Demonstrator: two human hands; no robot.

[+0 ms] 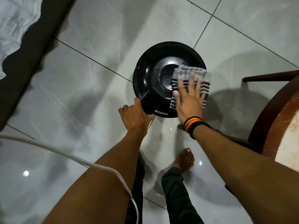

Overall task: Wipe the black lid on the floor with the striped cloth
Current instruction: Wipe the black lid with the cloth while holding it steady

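Left hand (135, 114), right hand (188, 101); lid-wiping on tiled floor (80, 78).

Nearest, our left hand clamps the black lid (150, 78) by its handle tab; our right hand, fingers spread flat, presses the striped cloth (188, 73) on the lid's right side; the lid lies on the floor; we judge it rigid, light, glossy and slippery; best steadied by the tab.

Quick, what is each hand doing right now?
Left hand: closed on the black lid's near edge.
Right hand: open, flat on the striped cloth.
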